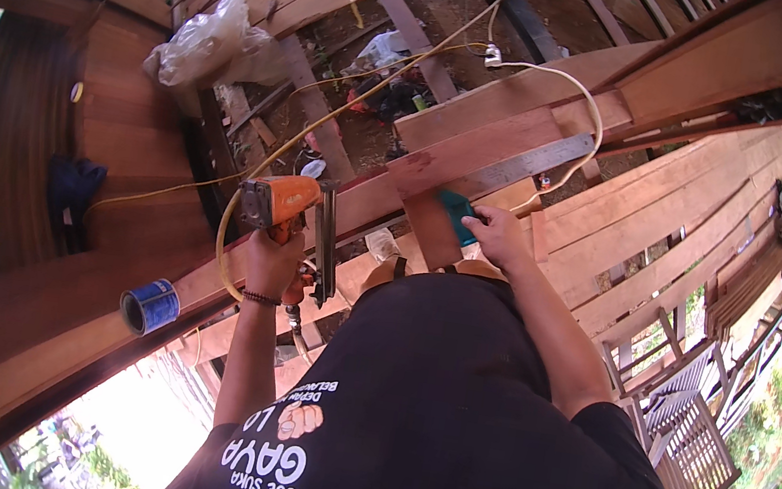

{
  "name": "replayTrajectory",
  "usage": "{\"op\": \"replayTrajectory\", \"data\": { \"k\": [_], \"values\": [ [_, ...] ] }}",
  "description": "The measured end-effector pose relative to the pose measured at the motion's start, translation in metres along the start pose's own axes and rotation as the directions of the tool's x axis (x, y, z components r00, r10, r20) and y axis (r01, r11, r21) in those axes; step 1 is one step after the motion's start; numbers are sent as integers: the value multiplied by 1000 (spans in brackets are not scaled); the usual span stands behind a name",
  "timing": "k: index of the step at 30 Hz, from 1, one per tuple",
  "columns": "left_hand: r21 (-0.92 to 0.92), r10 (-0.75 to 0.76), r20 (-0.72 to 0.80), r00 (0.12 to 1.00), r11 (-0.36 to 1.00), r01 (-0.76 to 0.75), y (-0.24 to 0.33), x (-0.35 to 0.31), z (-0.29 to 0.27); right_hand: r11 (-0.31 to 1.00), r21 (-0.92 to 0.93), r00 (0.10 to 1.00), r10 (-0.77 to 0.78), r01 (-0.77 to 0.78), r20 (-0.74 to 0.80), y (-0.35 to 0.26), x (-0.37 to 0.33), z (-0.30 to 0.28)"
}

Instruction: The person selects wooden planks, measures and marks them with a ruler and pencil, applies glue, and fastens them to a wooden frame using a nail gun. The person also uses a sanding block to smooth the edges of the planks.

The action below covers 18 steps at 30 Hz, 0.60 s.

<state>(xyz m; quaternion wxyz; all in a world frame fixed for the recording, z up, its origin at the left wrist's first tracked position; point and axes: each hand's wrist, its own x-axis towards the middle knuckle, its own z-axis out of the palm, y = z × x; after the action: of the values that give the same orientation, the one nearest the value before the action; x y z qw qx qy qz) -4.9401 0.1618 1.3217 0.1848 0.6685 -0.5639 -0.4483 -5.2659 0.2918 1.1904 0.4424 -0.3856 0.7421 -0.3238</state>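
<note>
My left hand [272,265] is wrapped round the grip of an orange and black air nail gun [289,199], its long dark magazine on the side toward my right. A yellowish air hose [226,238] curves beside the gun. In my right hand [501,237], pinched between thumb and fingers, is a flat teal piece [456,212]; its kind I cannot make out. It is over a reddish wooden board [432,239] in front of my body. A broad plank [486,152] runs diagonally just beyond both hands.
A blue can [149,307] lies on its side on the beam at left. Crumpled clear plastic [209,40] rests at upper left. A white cable [590,97] with a plug crosses the planks. Open gaps show between floor joists [315,112]. A slatted wooden chair [684,445] stands at right.
</note>
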Motion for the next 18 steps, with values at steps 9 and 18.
{"op": "replayTrajectory", "data": {
  "k": [9,18],
  "values": [
    [-123,12,-66,998,992,-20,-48,10,-21,983,177,999,35,-40,31,5,0,3],
    [-40,116,-150,982,992,-123,-62,11,-22,990,138,1000,-7,4,17,-3,-3,3]
  ]
}}
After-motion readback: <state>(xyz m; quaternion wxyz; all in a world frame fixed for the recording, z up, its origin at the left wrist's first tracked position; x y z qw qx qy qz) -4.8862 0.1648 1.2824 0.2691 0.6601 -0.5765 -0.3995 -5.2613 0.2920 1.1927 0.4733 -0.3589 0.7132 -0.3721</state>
